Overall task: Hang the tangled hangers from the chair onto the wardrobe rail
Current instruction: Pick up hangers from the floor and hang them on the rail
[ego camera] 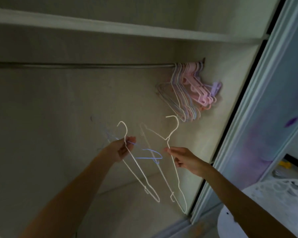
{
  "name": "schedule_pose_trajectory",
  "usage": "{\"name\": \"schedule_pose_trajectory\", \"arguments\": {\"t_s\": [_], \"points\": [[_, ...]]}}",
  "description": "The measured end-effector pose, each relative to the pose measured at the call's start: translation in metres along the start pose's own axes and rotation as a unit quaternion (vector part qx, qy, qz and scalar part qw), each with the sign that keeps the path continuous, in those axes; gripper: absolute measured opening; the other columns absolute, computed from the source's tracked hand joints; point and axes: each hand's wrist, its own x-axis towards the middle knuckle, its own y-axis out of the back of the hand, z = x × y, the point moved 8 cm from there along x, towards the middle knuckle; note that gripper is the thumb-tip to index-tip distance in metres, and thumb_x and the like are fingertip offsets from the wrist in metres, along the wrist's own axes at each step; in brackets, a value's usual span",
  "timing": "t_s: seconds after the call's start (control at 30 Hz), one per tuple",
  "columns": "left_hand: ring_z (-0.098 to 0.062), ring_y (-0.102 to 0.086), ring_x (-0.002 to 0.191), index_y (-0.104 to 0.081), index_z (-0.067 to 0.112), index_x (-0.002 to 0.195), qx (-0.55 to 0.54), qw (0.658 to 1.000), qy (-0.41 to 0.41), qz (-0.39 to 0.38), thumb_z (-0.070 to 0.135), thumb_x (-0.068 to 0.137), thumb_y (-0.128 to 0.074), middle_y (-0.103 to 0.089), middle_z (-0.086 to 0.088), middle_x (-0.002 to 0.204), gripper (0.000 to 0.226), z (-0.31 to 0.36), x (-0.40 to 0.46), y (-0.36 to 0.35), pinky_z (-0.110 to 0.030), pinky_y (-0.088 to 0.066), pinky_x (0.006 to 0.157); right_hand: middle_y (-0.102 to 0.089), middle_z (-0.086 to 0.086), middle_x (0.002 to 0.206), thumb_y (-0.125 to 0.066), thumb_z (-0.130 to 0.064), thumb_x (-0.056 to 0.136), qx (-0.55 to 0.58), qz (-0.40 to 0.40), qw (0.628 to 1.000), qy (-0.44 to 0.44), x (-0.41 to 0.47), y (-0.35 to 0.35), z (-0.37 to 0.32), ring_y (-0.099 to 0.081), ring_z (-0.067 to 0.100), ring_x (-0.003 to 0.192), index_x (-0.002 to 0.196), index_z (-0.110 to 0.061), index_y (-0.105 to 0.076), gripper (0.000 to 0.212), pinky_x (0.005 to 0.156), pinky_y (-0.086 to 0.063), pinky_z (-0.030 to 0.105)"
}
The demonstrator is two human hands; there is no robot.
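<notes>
My left hand grips the neck of a white wire hanger, with thin blue hangers held or tangled with it. My right hand pinches one arm of a second white wire hanger, whose hook points up toward the rail. Both hangers hang in the air inside the wardrobe, well below the metal rail. A bunch of pink, purple and white hangers hangs at the rail's right end.
A shelf runs above the rail. The wardrobe's sliding door frame stands at the right. A white openwork chair shows at the lower right. The rail's left and middle stretch carries nothing.
</notes>
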Motion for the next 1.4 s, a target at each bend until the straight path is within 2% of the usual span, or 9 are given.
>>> {"name": "schedule_pose_trajectory", "arguments": {"t_s": [0.13,0.4,0.57,0.7,0.8,1.07,1.13,1.27,1.4], "points": [[-0.004,-0.063,0.039,-0.068,0.006,0.041,0.001,0.999,-0.026,-0.019,0.013,0.097,-0.043,-0.066,-0.002,0.046,0.062,0.042,0.011,-0.003,-0.017,-0.051,0.039,-0.036,0.001,0.065,-0.044,-0.014,0.098,-0.099,0.034,0.993,0.047,0.024,0.014,-0.042,-0.031,-0.001,0.034,0.105,-0.015,-0.064,0.021,0.037,-0.027,0.011],[-0.008,-0.063,0.039,-0.060,0.006,0.080,-0.061,0.997,-0.027,-0.041,0.013,0.098,-0.042,-0.068,-0.004,0.049,0.026,0.097,0.018,-0.014,-0.020,-0.051,0.037,-0.046,-0.006,0.068,-0.040,-0.011,0.099,-0.245,0.064,0.960,0.117,0.088,0.038,-0.143,-0.048,-0.005,0.042,0.112,0.000,-0.063,0.029,0.040,-0.034,0.006],[-0.007,-0.064,0.040,-0.059,0.006,0.080,-0.067,0.995,-0.063,-0.040,0.012,0.097,-0.043,-0.069,-0.003,0.052,0.024,0.126,0.021,-0.022,-0.019,-0.051,0.037,-0.049,-0.006,0.068,-0.039,-0.009,0.098,-0.251,0.072,0.951,0.164,0.141,0.030,-0.199,-0.048,-0.009,0.041,0.114,-0.002,-0.064,0.030,0.041,-0.033,0.006],[-0.008,-0.065,0.042,-0.062,0.005,0.074,-0.072,0.991,-0.102,-0.039,0.010,0.098,-0.041,-0.071,-0.003,0.059,0.033,0.140,0.024,-0.034,-0.019,-0.050,0.036,-0.066,0.012,0.109,-0.040,-0.005,0.095,-0.302,0.090,0.929,0.195,0.184,0.024,-0.228,-0.064,0.019,0.095,0.114,-0.001,-0.066,0.032,0.066,-0.041,0.013],[-0.007,-0.064,0.040,-0.058,0.006,0.078,-0.055,0.992,-0.107,-0.021,0.011,0.099,-0.041,-0.068,-0.004,0.050,0.027,0.145,0.031,-0.040,-0.017,-0.049,0.036,-0.060,0.016,0.127,-0.041,-0.009,0.094,-0.336,0.098,0.921,0.174,0.221,0.030,-0.229,-0.056,0.028,0.118,0.112,-0.002,-0.067,0.032,0.095,-0.043,0.027],[-0.007,-0.066,0.045,-0.060,0.007,0.082,-0.027,0.994,-0.104,-0.012,0.011,0.098,-0.042,-0.070,-0.002,0.055,0.024,0.149,0.055,-0.044,-0.018,-0.052,0.041,-0.066,0.024,0.103,-0.050,-0.016,0.091,-0.385,0.068,0.915,0.095,0.259,0.058,-0.194,-0.063,0.030,0.088,0.105,0.008,-0.064,0.031,0.072,-0.048,0.030],[-0.007,-0.067,0.046,-0.060,0.007,0.082,-0.032,0.994,-0.102,-0.010,0.011,0.098,-0.043,-0.071,-0.003,0.056,0.024,0.147,0.061,-0.045,-0.019,-0.053,0.041,-0.062,0.024,0.114,-0.050,-0.027,0.093,-0.439,0.109,0.884,0.120,0.253,0.066,-0.199,-0.061,0.033,0.105,0.101,0.002,-0.061,0.032,0.085,-0.046,0.033],[-0.009,-0.067,0.046,-0.060,0.005,0.085,-0.040,0.995,-0.094,0.000,0.010,0.097,-0.044,-0.071,-0.004,0.057,0.021,0.142,0.071,-0.041,-0.021,-0.054,0.041,-0.033,0.016,0.147,-0.047,-0.036,0.095,-0.452,0.237,0.817,0.269,0.222,0.069,-0.254,-0.038,0.032,0.132,0.142,-0.007,-0.030,0.058,0.103,-0.035,0.039],[-0.011,-0.067,0.046,-0.060,0.003,0.086,-0.055,0.995,-0.081,0.007,0.010,0.098,-0.043,-0.071,-0.006,0.058,0.022,0.137,0.083,-0.044,-0.022,-0.053,0.040,-0.022,0.006,0.154,-0.039,-0.037,0.098,-0.549,0.179,0.737,0.352,0.236,0.044,-0.286,-0.025,0.027,0.139,0.147,-0.015,-0.020,0.057,0.112,-0.021,0.041]]}}
